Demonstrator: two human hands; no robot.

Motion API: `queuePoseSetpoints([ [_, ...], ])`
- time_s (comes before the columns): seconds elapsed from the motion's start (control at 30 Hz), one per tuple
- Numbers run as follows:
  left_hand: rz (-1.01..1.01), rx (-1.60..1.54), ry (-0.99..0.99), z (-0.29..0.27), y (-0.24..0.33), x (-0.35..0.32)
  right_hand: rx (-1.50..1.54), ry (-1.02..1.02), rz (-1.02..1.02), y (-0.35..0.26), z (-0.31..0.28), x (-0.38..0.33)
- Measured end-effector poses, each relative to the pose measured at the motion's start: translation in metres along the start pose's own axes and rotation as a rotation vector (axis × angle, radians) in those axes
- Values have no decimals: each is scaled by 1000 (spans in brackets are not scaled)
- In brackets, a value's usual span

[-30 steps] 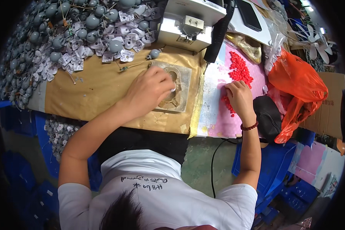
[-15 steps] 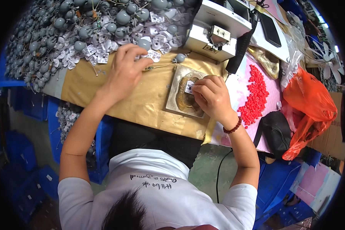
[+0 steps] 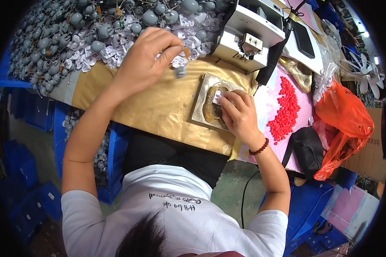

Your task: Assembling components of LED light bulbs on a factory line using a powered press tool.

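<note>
My left hand point(image 3: 152, 55) is raised at the near edge of the heap, thumb and forefinger pinched together. A small orange tab point(image 3: 186, 52) shows at the fingertips, and a blurred grey ball part point(image 3: 180, 72) hangs just below it. My right hand point(image 3: 239, 112) is closed on a small white plastic piece point(image 3: 217, 97), pinching its right side. That piece is over the round hollow of a square metal block point(image 3: 200, 107) on the tan-covered table point(image 3: 158, 111).
Grey ball parts point(image 3: 43, 43) and white plastic pieces point(image 3: 111, 55) are heaped at the far left. A white machine point(image 3: 240, 55) stands behind the block. Red pieces point(image 3: 285, 113), a black pouch point(image 3: 308, 150) and an orange bag point(image 3: 345, 124) lie to the right.
My left hand has lifted and moved up, and the grey ball part that lay on the table now hangs beneath it. My right hand stays at the block with the white plastic piece.
</note>
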State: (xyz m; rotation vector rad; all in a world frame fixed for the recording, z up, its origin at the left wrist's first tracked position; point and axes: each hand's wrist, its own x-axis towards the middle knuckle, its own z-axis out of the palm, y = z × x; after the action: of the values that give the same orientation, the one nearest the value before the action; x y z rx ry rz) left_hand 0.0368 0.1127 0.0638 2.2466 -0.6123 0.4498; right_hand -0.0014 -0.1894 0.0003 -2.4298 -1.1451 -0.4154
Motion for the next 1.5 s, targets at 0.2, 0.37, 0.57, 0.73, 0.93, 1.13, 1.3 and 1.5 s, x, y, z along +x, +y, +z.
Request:
queuePoseSetpoints([
  [0.2, -68, -352, -73, -17, 65, 3, 178, 42, 162, -1, 2, -4],
  [0.37, -99, -444, -259, 21, 82, -20, 989, 284, 423, -12, -19, 6],
  [0.57, -625, -807, -573, 52, 81, -35, 1297, -12, 567, -33, -38, 3],
  [0.73, -892, -1134, -473, 68, 70, -57, 647, -95, 452, -20, -38, 1],
  [0.93, -402, -487, -344, 75, 69, -68, 88, -71, 101, -7, -19, 7],
  [1.13, -273, -407, -369, 83, 64, -70, -48, -198, 6, -6, -18, 17],
  [1.3, -274, -374, -412, 79, 63, -66, -115, -299, 20, -15, -22, 18],
  [1.5, -38, 101, -169, 88, 60, -57, -117, -264, 63, -25, -18, 7],
])
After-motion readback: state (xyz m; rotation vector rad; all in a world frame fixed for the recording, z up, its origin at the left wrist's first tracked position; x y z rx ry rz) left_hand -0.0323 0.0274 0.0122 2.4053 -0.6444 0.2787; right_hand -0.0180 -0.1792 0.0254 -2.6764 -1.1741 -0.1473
